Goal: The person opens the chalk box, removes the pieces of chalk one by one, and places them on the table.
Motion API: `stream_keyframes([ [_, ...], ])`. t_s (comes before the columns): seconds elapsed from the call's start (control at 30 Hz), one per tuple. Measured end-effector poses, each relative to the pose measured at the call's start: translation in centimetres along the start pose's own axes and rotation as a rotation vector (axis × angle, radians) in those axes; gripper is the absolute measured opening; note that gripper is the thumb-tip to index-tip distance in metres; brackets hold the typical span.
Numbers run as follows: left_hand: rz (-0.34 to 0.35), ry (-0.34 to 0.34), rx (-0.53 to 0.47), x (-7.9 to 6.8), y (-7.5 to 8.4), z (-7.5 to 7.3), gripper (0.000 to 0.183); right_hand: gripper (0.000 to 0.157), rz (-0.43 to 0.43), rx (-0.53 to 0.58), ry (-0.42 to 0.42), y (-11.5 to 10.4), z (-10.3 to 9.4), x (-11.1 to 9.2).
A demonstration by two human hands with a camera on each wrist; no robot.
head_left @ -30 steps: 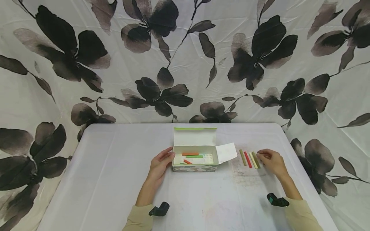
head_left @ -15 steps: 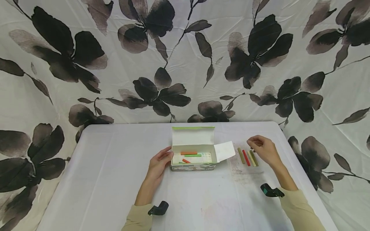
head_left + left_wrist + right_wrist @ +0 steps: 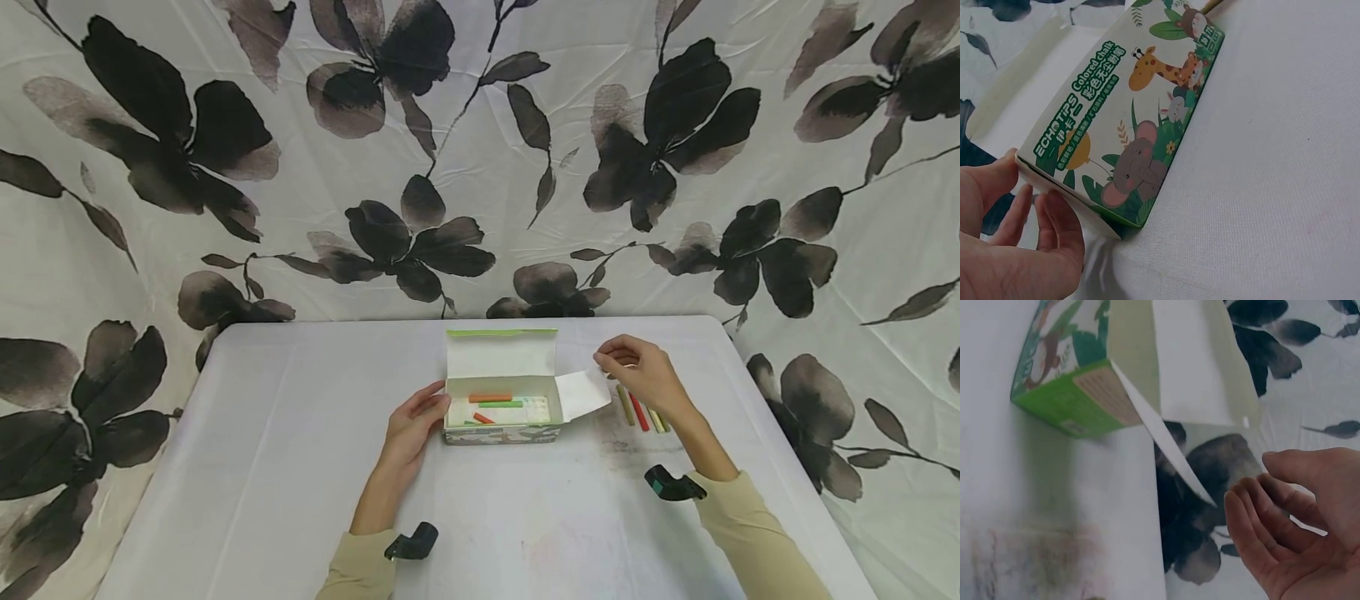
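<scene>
A chalk box [image 3: 502, 435] with animal prints stands with its lid raised. Inside, orange chalk [image 3: 490, 398] and green chalk [image 3: 500, 405] lie on a white dotted layer, beside a short red-orange piece [image 3: 483, 418]. My left hand [image 3: 411, 429] holds the box at its left end; the left wrist view shows fingertips [image 3: 1054, 212] against the end flap and corner. To the right, my right hand [image 3: 643, 371] hovers above the box's open side flap [image 3: 583, 394], fingers loosely bent and nothing seen between them. Below it lie several chalk sticks, including a red one [image 3: 639, 412], partly covered by the hand.
A white cloth covers the table [image 3: 300, 433], with faint chalk smudges right of the box. Behind stands a floral curtain [image 3: 480, 167]. The raised lid [image 3: 501, 354] leans back at the rear, and the side flap juts right toward the chalk sticks.
My right hand has moved left and slightly up, from beside the chalk sticks to above the box's side flap. My left hand has stayed on the box.
</scene>
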State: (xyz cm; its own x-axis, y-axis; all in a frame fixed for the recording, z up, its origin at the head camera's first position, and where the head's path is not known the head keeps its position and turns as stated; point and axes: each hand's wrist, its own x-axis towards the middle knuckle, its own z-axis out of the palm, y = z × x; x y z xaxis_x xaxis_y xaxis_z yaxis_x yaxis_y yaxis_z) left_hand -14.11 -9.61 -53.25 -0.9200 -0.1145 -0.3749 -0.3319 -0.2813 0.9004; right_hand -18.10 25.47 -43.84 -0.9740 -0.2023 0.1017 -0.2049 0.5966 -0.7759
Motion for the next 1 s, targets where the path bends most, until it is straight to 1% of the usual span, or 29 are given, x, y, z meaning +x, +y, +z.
stream_keyframes([
  [0.37, 0.003, -0.004, -0.008, 0.0, -0.1, -0.1, 0.044, 0.023, -0.071, 0.016, -0.079, -1.7, 4.0, 1.4],
  [0.63, -0.004, 0.004, 0.004, 0.2, -0.2, -0.1, 0.044, 0.022, -0.136, 0.057, -0.165, -1.9, 7.0, 1.5],
  [0.77, -0.006, 0.007, 0.016, 0.2, -0.1, -0.1, 0.044, 0.021, -0.149, 0.080, -0.208, -2.0, 8.3, 1.6],
  [0.9, 0.000, 0.007, 0.019, 0.1, -0.1, 0.0, 0.044, 0.019, -0.182, 0.081, -0.250, -2.2, 9.6, 1.8],
  [1.0, 0.003, 0.010, 0.008, 0.1, -0.1, 0.0, 0.044, 0.018, -0.215, 0.074, -0.297, -2.3, 10.6, 2.0],
])
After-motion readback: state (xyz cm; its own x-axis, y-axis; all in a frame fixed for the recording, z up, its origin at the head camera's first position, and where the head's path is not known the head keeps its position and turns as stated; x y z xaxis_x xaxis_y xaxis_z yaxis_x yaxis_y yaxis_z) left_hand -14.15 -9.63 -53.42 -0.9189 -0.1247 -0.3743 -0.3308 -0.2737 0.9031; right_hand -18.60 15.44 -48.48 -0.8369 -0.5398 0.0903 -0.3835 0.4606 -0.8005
